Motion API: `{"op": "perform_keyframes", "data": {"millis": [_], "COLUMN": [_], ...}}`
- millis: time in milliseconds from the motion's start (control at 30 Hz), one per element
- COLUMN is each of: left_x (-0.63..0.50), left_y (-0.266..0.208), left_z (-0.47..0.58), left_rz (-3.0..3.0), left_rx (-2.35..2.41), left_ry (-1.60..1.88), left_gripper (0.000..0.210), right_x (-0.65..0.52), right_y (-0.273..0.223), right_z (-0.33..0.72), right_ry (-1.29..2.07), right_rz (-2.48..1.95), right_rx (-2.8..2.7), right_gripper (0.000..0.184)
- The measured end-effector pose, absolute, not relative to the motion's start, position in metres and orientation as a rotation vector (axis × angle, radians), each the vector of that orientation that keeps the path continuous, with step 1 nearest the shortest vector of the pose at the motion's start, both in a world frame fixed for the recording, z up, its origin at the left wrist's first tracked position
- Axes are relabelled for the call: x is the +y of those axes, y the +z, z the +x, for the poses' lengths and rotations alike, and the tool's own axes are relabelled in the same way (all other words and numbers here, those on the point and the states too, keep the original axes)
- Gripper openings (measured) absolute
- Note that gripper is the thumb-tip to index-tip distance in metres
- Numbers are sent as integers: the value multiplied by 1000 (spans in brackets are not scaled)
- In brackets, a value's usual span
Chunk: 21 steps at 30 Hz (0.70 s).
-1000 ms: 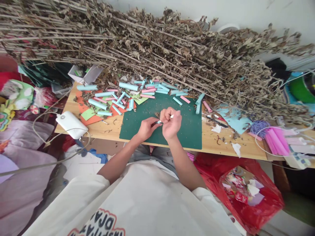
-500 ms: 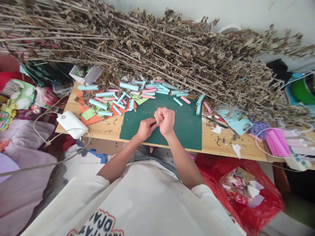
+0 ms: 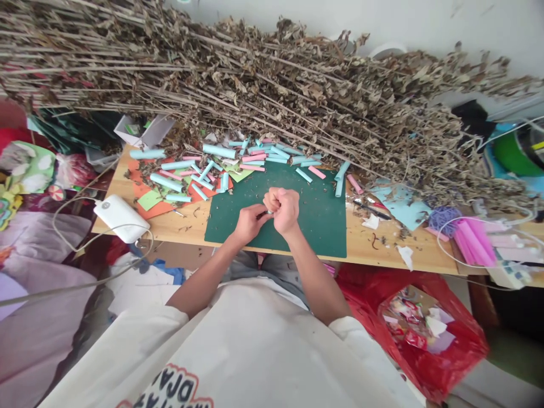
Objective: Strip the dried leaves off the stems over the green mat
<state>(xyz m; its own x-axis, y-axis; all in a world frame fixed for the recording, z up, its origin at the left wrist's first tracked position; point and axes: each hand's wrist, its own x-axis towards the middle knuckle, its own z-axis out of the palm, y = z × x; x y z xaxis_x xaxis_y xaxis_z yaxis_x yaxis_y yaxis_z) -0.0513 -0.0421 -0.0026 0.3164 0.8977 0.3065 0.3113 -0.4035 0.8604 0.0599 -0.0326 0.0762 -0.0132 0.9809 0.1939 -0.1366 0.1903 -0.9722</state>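
Over the green cutting mat [image 3: 314, 226], my two hands meet. My left hand [image 3: 250, 223] is closed in a pinch, thumb and fingers pointing to the right. Curled into a fist, my right hand [image 3: 284, 208] presses against the left fingertips. A small pale bit shows between the hands; most of it is hidden by fingers, and I cannot tell what it is. Rolled blue paper tubes [image 3: 219, 151] and pink paper tubes [image 3: 317, 172] lie in a scattered pile behind and to the left of the hands, partly on orange and green paper sheets.
Dried leafy stalks [image 3: 255, 85] span the table's back. A white power bank [image 3: 121, 218] with a cable sits at left. To the right are a pen [image 3: 376, 212], a blue sheet [image 3: 402, 204], purple yarn [image 3: 444, 221] and pink paper [image 3: 474, 242]. A red trash bag [image 3: 463, 345] hangs below.
The whole view has shifted slightly, so things appear a little further left. Both hands stay together over the mat in nearly the same pose.
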Motion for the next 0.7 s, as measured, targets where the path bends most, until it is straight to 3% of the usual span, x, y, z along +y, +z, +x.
{"op": "perform_keyframes", "data": {"millis": [700], "left_x": [-42], "left_y": [0], "left_z": [-51], "left_rz": [1900], "left_rx": [1101], "left_ry": [1055], "left_gripper": [30], "right_x": [-32], "right_y": [76], "right_z": [60], "right_ry": [1221], "right_rz": [-871], "right_rx": [-1164], "right_gripper": [48]}}
